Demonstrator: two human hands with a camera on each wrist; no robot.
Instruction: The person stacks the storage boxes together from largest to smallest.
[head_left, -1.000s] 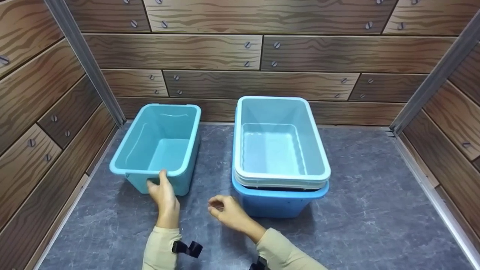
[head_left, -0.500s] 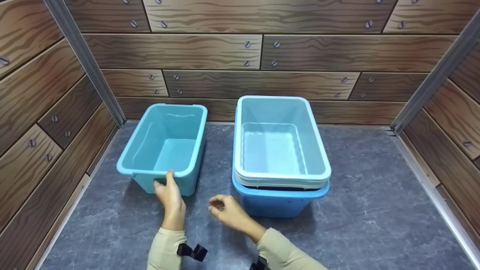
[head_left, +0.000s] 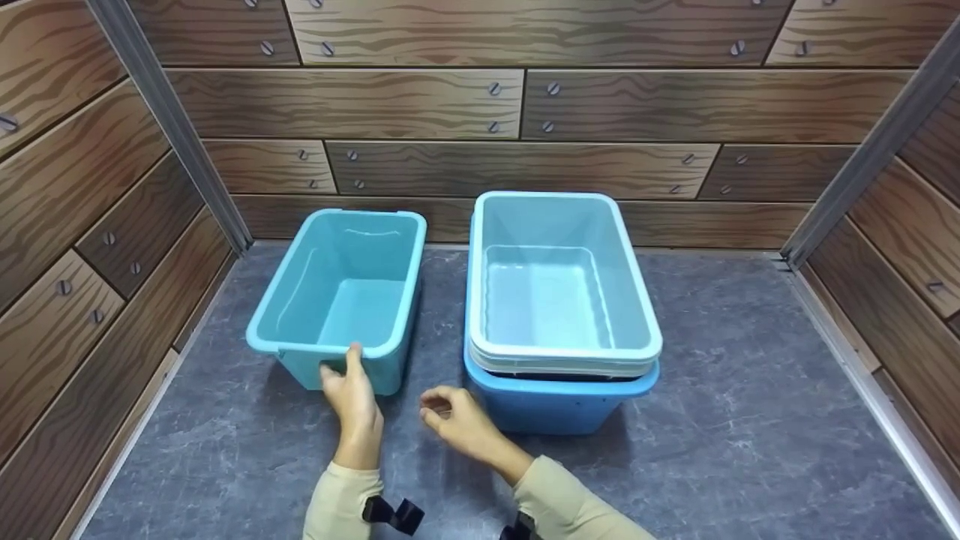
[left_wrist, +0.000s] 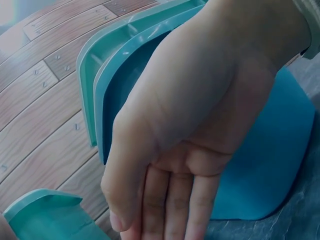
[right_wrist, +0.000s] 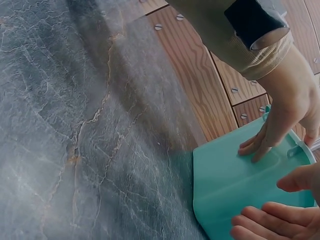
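The teal bin (head_left: 360, 315) stands at the left on the dark floor. My left hand (head_left: 352, 397) grips its near rim, the thumb up at the rim and the fingers against the outer wall; the right wrist view shows those fingers (right_wrist: 255, 145) lying on the teal wall. My right hand (head_left: 461, 424) hovers between the bins, near the front of the blue bin (head_left: 559, 409), with loosely curled fingers and nothing in them. In the left wrist view that right hand (left_wrist: 185, 110) covers part of the blue bin. A pale blue bin (head_left: 562, 352) sits nested inside the blue bin.
Wood-patterned walls (head_left: 510, 165) enclose the back and both sides. Grey marbled floor (head_left: 757, 390) extends to the right of the nested bins, and a narrow strip of it lies between them and the teal bin. Metal posts (head_left: 180, 135) mark the corners.
The teal bin has slid to the right toward the nested bins, my left hand moving along with it. My right hand and the nested bins have stayed almost where they were.
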